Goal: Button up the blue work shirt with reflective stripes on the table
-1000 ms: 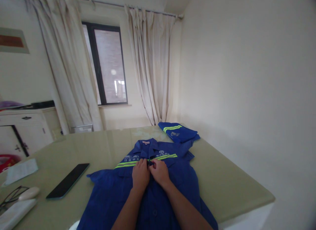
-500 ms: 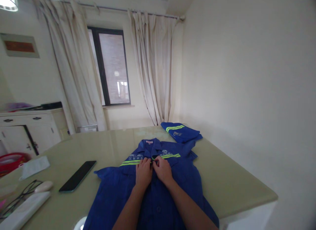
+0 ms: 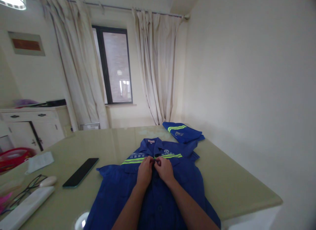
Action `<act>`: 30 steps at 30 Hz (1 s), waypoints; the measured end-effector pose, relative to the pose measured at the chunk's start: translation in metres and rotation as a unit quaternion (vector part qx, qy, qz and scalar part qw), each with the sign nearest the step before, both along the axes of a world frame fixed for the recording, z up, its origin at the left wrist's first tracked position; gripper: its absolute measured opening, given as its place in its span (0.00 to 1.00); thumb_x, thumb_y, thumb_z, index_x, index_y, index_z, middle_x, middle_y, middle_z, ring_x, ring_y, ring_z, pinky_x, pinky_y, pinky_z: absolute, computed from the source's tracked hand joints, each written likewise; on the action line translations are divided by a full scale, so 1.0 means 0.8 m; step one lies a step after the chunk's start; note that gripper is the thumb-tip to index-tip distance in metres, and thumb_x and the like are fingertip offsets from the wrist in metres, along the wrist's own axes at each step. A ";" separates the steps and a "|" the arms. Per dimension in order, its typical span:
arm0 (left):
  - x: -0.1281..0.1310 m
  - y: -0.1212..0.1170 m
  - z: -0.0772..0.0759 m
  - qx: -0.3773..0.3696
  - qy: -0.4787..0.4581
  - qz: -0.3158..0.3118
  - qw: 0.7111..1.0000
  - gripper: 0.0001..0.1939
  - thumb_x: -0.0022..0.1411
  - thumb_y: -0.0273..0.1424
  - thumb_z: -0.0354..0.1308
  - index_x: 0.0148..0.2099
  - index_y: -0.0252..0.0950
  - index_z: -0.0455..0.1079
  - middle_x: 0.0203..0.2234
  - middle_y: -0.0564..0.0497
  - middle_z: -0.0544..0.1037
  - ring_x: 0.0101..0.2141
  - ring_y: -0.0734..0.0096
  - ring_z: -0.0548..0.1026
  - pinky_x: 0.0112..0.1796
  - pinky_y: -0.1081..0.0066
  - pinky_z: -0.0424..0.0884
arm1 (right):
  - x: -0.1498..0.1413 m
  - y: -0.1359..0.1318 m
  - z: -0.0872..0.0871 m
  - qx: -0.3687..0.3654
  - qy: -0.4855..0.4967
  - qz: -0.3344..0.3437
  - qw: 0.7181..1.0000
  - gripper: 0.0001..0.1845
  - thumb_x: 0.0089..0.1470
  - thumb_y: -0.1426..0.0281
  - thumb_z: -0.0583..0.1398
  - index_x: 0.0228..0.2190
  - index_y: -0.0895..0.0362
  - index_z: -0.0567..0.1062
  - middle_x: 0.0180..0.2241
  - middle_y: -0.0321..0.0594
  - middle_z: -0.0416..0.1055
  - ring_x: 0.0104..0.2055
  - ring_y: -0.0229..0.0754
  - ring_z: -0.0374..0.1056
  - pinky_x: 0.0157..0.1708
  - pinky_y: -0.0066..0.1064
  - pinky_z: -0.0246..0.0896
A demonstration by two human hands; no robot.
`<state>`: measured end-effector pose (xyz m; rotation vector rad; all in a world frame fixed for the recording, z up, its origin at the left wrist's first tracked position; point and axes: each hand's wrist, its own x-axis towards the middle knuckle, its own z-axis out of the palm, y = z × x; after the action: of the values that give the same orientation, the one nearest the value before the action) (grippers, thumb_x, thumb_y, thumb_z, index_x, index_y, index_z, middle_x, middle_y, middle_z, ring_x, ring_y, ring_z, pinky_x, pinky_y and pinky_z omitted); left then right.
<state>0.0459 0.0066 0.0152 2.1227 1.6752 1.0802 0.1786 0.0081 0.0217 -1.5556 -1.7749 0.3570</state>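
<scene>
A blue work shirt (image 3: 172, 190) with yellow reflective stripes lies flat, front up, on the green table (image 3: 229, 180), collar pointing away from me. My left hand (image 3: 145, 170) and my right hand (image 3: 164, 170) meet at the shirt's front placket just below the stripes. Both pinch the cloth edges there with curled fingers. A second blue garment (image 3: 182, 131), folded, lies beyond the shirt near the table's far right corner.
A dark phone (image 3: 80, 172) lies left of the shirt. At the left edge are glasses (image 3: 27, 187), a white oval object (image 3: 48, 181), a long white case (image 3: 24, 207) and a paper (image 3: 39, 161). A white wall stands close on the right; curtains and a window are behind.
The view has shifted slightly, so everything sits a little further right. My hands stay pinched at the shirt's placket and have crept slightly toward the collar.
</scene>
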 end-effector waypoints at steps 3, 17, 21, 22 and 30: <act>0.000 0.000 -0.001 0.012 -0.009 -0.003 1.000 0.10 0.66 0.21 0.49 0.40 0.38 0.69 0.37 0.51 0.76 0.39 0.69 0.74 0.41 0.72 0.64 | -0.001 -0.002 0.001 0.004 -0.028 -0.012 1.000 0.08 0.55 0.70 0.60 0.35 0.52 0.80 0.28 0.37 0.77 0.32 0.41 0.72 0.31 0.27 0.53; -0.003 0.010 -0.010 0.060 -0.083 -0.034 0.994 0.09 0.64 0.24 0.48 0.37 0.38 0.69 0.33 0.50 0.77 0.36 0.65 0.75 0.39 0.69 0.67 | 0.002 0.003 0.002 -0.031 0.046 0.048 0.997 0.12 0.61 0.71 0.55 0.42 0.53 0.77 0.22 0.32 0.74 0.27 0.39 0.71 0.30 0.24 0.56; -0.002 0.009 -0.008 0.046 -0.102 -0.032 0.993 0.09 0.67 0.31 0.49 0.36 0.38 0.69 0.31 0.49 0.77 0.34 0.63 0.76 0.38 0.67 0.68 | 0.001 0.003 -0.001 -0.027 0.009 0.031 0.999 0.10 0.58 0.70 0.58 0.40 0.52 0.78 0.26 0.34 0.76 0.31 0.40 0.72 0.30 0.25 0.55; -0.002 0.010 -0.008 0.038 -0.112 -0.033 0.992 0.09 0.67 0.34 0.49 0.36 0.38 0.69 0.30 0.49 0.78 0.34 0.63 0.76 0.37 0.67 0.68 | 0.000 0.003 -0.001 -0.020 0.000 0.023 1.000 0.09 0.58 0.71 0.58 0.38 0.51 0.78 0.28 0.35 0.76 0.32 0.40 0.72 0.31 0.26 0.55; -0.007 0.017 -0.017 0.024 -0.186 -0.048 0.981 0.04 0.62 0.31 0.53 0.39 0.39 0.67 0.33 0.50 0.79 0.36 0.63 0.78 0.40 0.66 0.71 | 0.005 0.012 -0.005 0.043 0.050 0.024 0.997 0.06 0.55 0.73 0.61 0.28 0.54 0.78 0.34 0.39 0.75 0.36 0.40 0.71 0.37 0.27 0.60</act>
<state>0.0402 0.0200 0.0013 1.8592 1.3717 1.3952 0.1828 0.0173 0.0174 -1.4118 -1.7295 0.3706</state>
